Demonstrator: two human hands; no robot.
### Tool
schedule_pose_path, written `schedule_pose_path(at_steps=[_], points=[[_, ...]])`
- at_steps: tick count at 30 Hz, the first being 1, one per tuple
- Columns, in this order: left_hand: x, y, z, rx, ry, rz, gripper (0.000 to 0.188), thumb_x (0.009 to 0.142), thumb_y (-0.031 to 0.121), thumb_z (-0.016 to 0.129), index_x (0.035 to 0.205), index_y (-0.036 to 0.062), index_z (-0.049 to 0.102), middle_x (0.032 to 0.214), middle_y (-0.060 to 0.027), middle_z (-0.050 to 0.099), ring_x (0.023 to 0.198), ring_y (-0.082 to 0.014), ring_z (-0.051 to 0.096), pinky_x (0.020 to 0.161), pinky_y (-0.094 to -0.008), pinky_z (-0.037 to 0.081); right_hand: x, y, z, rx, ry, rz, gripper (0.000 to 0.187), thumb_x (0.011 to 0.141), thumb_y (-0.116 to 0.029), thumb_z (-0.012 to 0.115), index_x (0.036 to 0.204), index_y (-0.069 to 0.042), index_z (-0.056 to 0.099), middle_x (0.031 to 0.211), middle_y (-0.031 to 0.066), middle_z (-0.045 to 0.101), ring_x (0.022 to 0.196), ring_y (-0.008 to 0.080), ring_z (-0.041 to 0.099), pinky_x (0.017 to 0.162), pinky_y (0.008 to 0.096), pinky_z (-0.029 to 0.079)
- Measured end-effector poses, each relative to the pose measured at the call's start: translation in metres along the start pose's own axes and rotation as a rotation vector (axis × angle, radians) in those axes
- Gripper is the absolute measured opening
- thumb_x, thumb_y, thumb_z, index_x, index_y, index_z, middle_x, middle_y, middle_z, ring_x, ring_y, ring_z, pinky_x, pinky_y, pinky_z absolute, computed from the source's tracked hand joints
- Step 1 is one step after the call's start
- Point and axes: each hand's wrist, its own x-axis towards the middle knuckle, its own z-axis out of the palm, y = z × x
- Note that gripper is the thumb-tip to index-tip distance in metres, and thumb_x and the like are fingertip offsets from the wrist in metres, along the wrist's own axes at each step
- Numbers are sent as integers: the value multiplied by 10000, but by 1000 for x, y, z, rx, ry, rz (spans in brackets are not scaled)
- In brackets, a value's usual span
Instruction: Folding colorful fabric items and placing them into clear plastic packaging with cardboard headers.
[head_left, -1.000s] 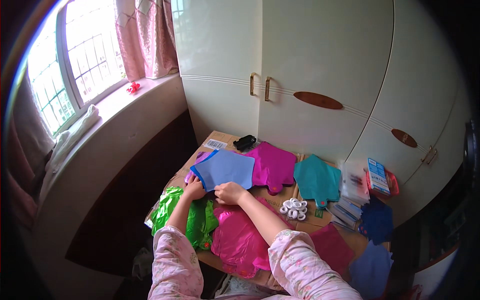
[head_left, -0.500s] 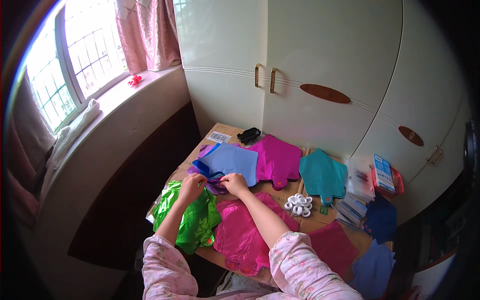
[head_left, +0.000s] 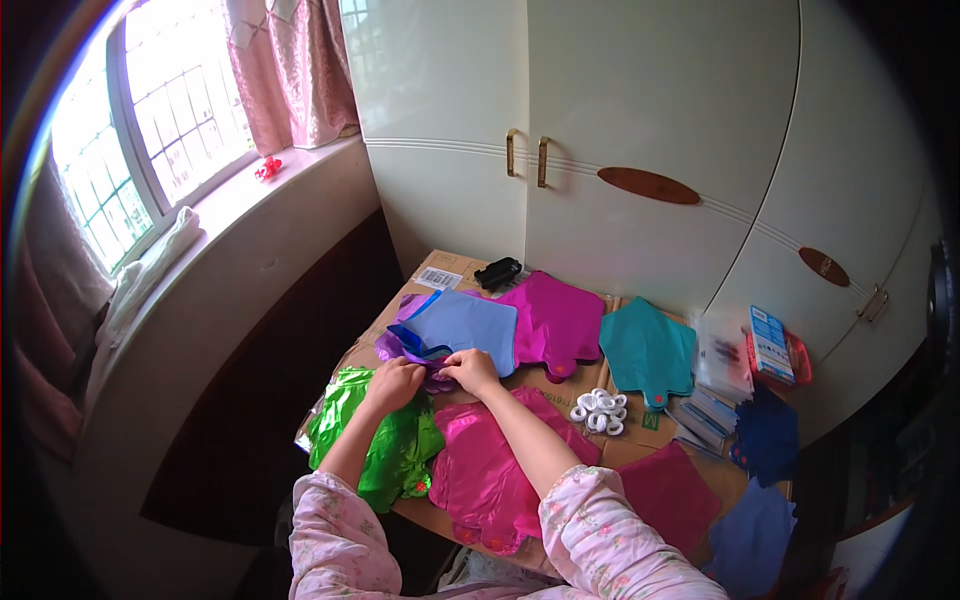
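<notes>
Nearest, floral sleeves [head_left: 625, 540] pushed up the arms; next, pink foil [head_left: 490, 470] beneath the right forearm, green foil [head_left: 405, 440] beneath the left, and off to the right a crimson sheet [head_left: 670, 490] and a pale sheet [head_left: 755, 540]. A little farther, left hand [head_left: 398, 382] curled at the near edge of the purple foil [head_left: 394, 348], fingertips hidden, so impossible to tell pinching from mere touching; right hand [head_left: 470, 370] closed, gripping a gathered bit of the same purple foil. Purple foil bunched between the two hands at the left part of the cardboard [head_left: 460, 264], partly under a blue sheet [head_left: 470, 325]. Main risk, by the look of it: slick film slipping from the right hand's small pinch, or creasing, even tearing, from too hard a pull between both hands. Also possible: blue sheet dragged askew by a tug from underneath; green foil crumpled by a low left wrist; white rings [head_left: 600, 410], loosely heaped to the right, scattered by a wide swing of the right forearm. Farther back, magenta foil [head_left: 560, 320], teal foil [head_left: 648, 345] and a black bundle [head_left: 498, 272], with a cabinet [head_left: 650, 110] behind.
</notes>
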Motion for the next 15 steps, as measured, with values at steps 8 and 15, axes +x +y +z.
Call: schedule_pose_path(at_steps=[8, 15], points=[[11, -45, -5, 310, -74, -379, 615, 817, 605, 574, 1033, 39, 682, 1003, -184, 656, 998, -338, 618, 837, -443, 493, 5, 6, 6, 151, 31, 52, 190, 766, -230, 777, 860, -67, 749, 754, 65, 718, 657, 119, 646, 623, 279, 495], [11, -49, -5, 376, -84, -405, 806, 713, 732, 605, 1077, 16, 664, 1046, -175, 656, 1027, -314, 619, 877, -425, 484, 49, 35, -35, 683, 323, 210, 129, 861, -109, 693, 760, -46, 644, 680, -12, 614, 584, 66, 505, 541, 250, 402]])
